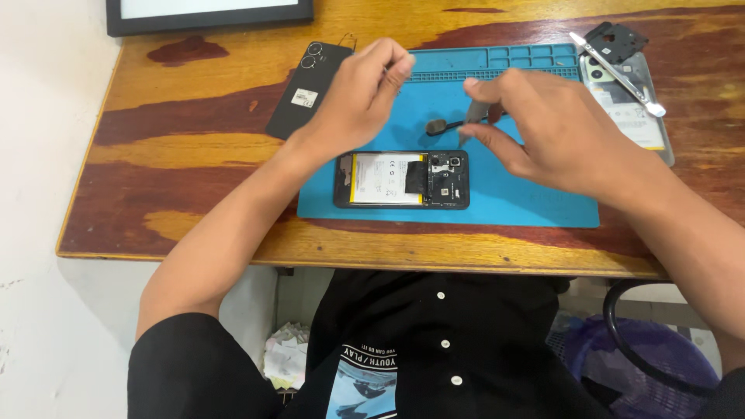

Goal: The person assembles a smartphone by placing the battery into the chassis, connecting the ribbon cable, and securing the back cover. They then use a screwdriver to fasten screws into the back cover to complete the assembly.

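The opened phone (402,179) is laid on the blue mat (535,198), battery exposed; above it a small dark part (436,125) is pinched by the right hand (555,132) while the left hand (361,93), fingertips pressed together, hovers; placement seems underway, and careful alignment is called for

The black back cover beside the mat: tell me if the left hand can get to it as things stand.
Probably yes: the left hand hovers right beside the black back cover, and nothing lies between them on the wooden table.
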